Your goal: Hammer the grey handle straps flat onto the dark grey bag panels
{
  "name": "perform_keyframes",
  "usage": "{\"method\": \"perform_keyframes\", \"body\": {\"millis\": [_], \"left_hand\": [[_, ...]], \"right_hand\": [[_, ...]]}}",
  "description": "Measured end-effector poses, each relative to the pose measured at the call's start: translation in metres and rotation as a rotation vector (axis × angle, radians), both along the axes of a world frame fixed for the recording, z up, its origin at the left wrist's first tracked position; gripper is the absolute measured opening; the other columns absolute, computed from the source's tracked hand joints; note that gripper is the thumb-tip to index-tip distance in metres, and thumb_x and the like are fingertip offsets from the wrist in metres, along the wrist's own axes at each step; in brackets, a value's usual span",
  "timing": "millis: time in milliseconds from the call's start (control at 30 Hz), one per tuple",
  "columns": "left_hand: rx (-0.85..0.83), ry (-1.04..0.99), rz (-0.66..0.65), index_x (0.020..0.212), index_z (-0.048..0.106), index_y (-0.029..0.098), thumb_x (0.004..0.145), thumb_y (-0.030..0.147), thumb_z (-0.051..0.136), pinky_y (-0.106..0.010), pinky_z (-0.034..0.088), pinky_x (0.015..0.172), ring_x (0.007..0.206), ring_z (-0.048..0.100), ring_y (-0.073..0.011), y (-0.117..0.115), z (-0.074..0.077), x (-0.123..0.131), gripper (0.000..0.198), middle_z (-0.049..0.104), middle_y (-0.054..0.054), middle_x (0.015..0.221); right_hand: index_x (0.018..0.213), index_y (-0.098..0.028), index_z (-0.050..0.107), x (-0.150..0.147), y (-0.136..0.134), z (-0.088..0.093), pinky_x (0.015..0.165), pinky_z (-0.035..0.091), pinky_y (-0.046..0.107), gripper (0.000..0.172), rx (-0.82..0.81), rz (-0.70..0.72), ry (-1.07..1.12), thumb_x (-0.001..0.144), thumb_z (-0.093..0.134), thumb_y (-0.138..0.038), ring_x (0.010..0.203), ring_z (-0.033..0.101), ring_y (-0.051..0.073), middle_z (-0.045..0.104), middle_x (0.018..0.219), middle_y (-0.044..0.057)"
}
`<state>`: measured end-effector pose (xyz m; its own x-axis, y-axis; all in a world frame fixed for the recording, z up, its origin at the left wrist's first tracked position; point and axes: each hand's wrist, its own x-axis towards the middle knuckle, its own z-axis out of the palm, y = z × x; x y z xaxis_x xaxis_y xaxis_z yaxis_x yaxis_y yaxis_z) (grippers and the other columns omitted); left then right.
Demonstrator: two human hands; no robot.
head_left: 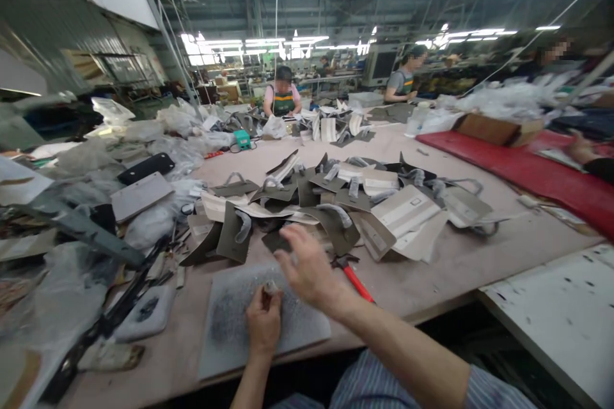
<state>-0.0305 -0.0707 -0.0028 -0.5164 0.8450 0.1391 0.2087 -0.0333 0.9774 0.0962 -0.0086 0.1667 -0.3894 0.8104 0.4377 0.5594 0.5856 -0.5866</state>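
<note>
My left hand (265, 319) is closed above a pale, scuffed board (225, 345) at the table's front edge. Its fingers pinch a small light-coloured piece that is too blurred to name. My right hand (309, 268) is raised above the board's far right corner, fingers apart, with nothing seen in it. Just beyond it spreads a heap of grey-brown panels (336, 227), pale on the reverse, many with handles in clear plastic wrap. A hammer-like tool with a red handle (357, 282) lies right of my right hand, its dark head near the panels.
Clear plastic bags (158, 131) and scraps crowd the left side, by a grey metal bar (91, 230). A red sheet (518, 169) with a brown carton (489, 129) lies at the right. Behind a second panel pile sits a co-worker (282, 92); other people are farther right.
</note>
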Motion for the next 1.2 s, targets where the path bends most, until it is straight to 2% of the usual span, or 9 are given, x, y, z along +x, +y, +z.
{"method": "perform_keyframes", "body": {"millis": [67,133,267,367,500,600,733,933,1200], "left_hand": [[-0.027,-0.043,0.016,0.098,0.067,0.019,0.080,0.040,0.071,-0.031,0.059,0.076,0.082,0.074,-0.0231,0.000,-0.001,-0.001,0.028,0.076,-0.005,0.086],[-0.057,-0.068,0.032,0.098,0.067,0.019,0.077,0.041,0.072,-0.032,0.059,0.077,0.084,0.074,-0.0242,0.000,-0.002,-0.002,0.031,0.077,-0.006,0.087],[-0.069,-0.076,0.047,0.100,0.066,0.018,0.075,0.042,0.072,-0.032,0.059,0.078,0.083,0.075,-0.0247,0.001,-0.002,-0.001,0.035,0.077,-0.007,0.087],[-0.063,-0.075,0.041,0.099,0.067,0.017,0.076,0.041,0.072,-0.031,0.058,0.077,0.083,0.074,-0.0235,0.000,0.001,0.001,0.034,0.077,-0.007,0.087],[-0.057,-0.105,0.039,0.097,0.066,0.016,0.077,0.041,0.073,-0.028,0.057,0.077,0.082,0.073,-0.0209,-0.001,0.006,0.002,0.033,0.076,-0.007,0.087],[-0.067,-0.126,0.066,0.097,0.066,0.016,0.077,0.042,0.073,-0.028,0.058,0.077,0.081,0.073,-0.0205,-0.001,0.010,0.001,0.034,0.076,-0.007,0.086],[-0.029,-0.196,0.154,0.109,0.062,0.016,0.079,0.040,0.072,-0.031,0.058,0.081,0.085,0.074,-0.0210,0.000,0.020,0.003,0.040,0.076,-0.008,0.092],[-0.026,-0.139,-0.076,0.097,0.067,0.016,0.077,0.034,0.072,-0.028,0.056,0.082,0.085,0.072,-0.0184,0.029,0.041,0.015,0.028,0.076,-0.007,0.093],[-0.063,-0.248,-0.228,0.096,0.066,0.016,0.077,0.038,0.073,-0.032,0.056,0.084,0.085,0.072,-0.0190,0.059,0.016,0.020,0.031,0.076,-0.006,0.090]], "right_hand": [[0.134,-0.013,0.055,0.037,0.055,0.003,0.108,0.036,0.046,0.044,0.009,-0.305,-0.164,0.093,0.053,-0.030,0.131,0.046,0.031,0.050,0.144,0.018],[0.135,-0.011,0.051,0.070,0.099,0.002,0.103,0.038,0.046,0.047,-0.121,-0.479,-0.343,0.092,0.054,-0.029,0.127,0.048,0.034,0.049,0.143,0.023],[0.124,-0.008,0.058,0.102,0.133,-0.006,0.088,0.045,0.033,0.036,-0.336,-0.420,-0.460,0.093,0.050,-0.023,0.103,0.065,0.026,0.069,0.112,0.019],[0.132,-0.010,0.053,0.099,0.114,-0.006,0.087,0.045,0.031,0.040,-0.324,-0.384,-0.435,0.096,0.041,-0.022,0.102,0.067,0.025,0.070,0.111,0.017],[0.144,-0.010,0.041,0.078,0.049,-0.010,0.085,0.048,0.037,0.051,-0.212,-0.377,-0.339,0.099,0.035,-0.034,0.098,0.069,0.029,0.071,0.111,0.018],[0.145,-0.009,0.041,0.060,-0.014,-0.034,0.084,0.051,0.037,0.052,-0.195,-0.269,-0.307,0.099,0.033,-0.032,0.096,0.070,0.028,0.070,0.116,0.020],[0.146,-0.012,0.043,0.044,-0.072,-0.078,0.080,0.052,0.033,0.049,-0.449,-0.192,-0.341,0.099,0.033,-0.025,0.092,0.072,0.024,0.074,0.106,0.015],[0.143,-0.014,0.048,0.039,-0.078,-0.096,0.079,0.051,0.035,0.048,-0.594,-0.200,-0.333,0.100,0.037,-0.030,0.088,0.073,0.026,0.076,0.098,0.015],[0.134,-0.014,0.056,0.057,-0.070,-0.103,0.087,0.049,0.033,0.047,-0.633,-0.159,0.006,0.098,0.043,-0.040,0.098,0.069,0.023,0.072,0.111,0.013]]}}
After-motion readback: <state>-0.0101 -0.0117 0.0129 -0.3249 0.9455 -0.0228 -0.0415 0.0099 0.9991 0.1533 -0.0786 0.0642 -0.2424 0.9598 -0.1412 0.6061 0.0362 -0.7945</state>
